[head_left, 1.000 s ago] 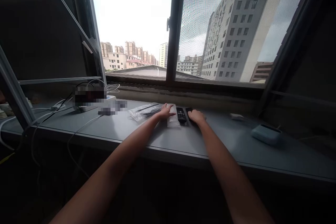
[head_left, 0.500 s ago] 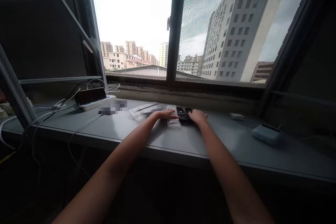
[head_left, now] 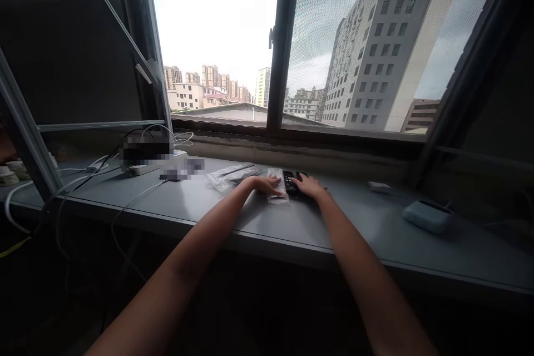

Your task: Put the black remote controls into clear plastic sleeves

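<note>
Two black remote controls lie side by side on the desk: the left remote control (head_left: 289, 182) shows its buttons, while the right remote control (head_left: 300, 176) is mostly covered. My right hand (head_left: 311, 185) is over the right one, its thumb reaching left onto the neighbouring remote and its other fingers on the far side. Beside them, my left hand (head_left: 267, 184) rests with fingers apart on a clear plastic bag (head_left: 279, 198). Further left, more clear plastic packaging (head_left: 223, 177) with dark items inside lies behind my left wrist.
A grey desk (head_left: 200, 200) runs below the window. To the left stand a power strip (head_left: 180, 157) and tangled white cables (head_left: 125, 208) hanging over the edge. At right are a blue-grey box (head_left: 426, 216) and a small white object (head_left: 379, 187). A metal frame (head_left: 29, 128) rises at left.
My right thumb has moved left, onto the left remote control. My left hand has shifted slightly over the plastic bag. The whole view has swung a little to the left.
</note>
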A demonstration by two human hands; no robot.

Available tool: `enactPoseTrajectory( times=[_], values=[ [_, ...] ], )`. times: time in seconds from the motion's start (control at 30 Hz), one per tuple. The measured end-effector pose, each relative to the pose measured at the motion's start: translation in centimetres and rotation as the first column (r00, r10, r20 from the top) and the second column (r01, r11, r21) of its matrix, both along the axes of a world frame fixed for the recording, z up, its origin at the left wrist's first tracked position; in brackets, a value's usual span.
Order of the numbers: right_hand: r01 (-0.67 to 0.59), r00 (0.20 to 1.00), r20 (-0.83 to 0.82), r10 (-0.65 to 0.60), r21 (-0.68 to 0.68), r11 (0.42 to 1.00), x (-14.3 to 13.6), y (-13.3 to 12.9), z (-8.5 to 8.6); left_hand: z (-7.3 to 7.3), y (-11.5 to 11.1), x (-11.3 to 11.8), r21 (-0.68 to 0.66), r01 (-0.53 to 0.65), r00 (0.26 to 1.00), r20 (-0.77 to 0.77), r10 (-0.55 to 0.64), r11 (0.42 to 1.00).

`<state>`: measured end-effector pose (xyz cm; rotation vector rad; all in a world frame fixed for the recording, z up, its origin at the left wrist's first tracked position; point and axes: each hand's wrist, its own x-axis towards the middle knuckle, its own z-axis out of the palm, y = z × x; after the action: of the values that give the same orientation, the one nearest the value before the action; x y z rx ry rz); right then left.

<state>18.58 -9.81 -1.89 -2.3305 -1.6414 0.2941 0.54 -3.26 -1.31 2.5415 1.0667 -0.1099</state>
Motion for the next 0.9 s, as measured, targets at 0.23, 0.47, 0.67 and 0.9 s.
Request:
enactPoseTrajectory(
  times=[0.23, 0.47, 0.67, 0.9],
  values=[
    [-0.167, 0.985, 0.044, 0.167, -0.010, 0.986, 0.2, 0.4, -0.4, -0.7, 0.6, 0.3, 0.016, 0.024, 0.999, 0.044, -0.024, 1.000],
    [-0.192, 0.979, 0.066, 0.191, 0.006, 0.981, 0.3, 0.7, -0.3, -0.2, 0.2, 0.1, -0.030, 0.016, 0.998, 0.055, -0.014, 0.999],
    [-0.210, 0.976, 0.068, 0.208, 0.031, 0.977, 0.5, 1.0, -0.5, 0.5, 0.3, -0.5, -0.059, -0.031, 0.983, 0.178, 0.041, 0.998],
    [-0.205, 0.977, 0.066, 0.203, 0.036, 0.978, 0.4, 1.0, -0.5, 0.6, 2.0, -2.2, 0.267, -0.423, 0.903, 0.204, 0.378, 0.866]
  ],
)
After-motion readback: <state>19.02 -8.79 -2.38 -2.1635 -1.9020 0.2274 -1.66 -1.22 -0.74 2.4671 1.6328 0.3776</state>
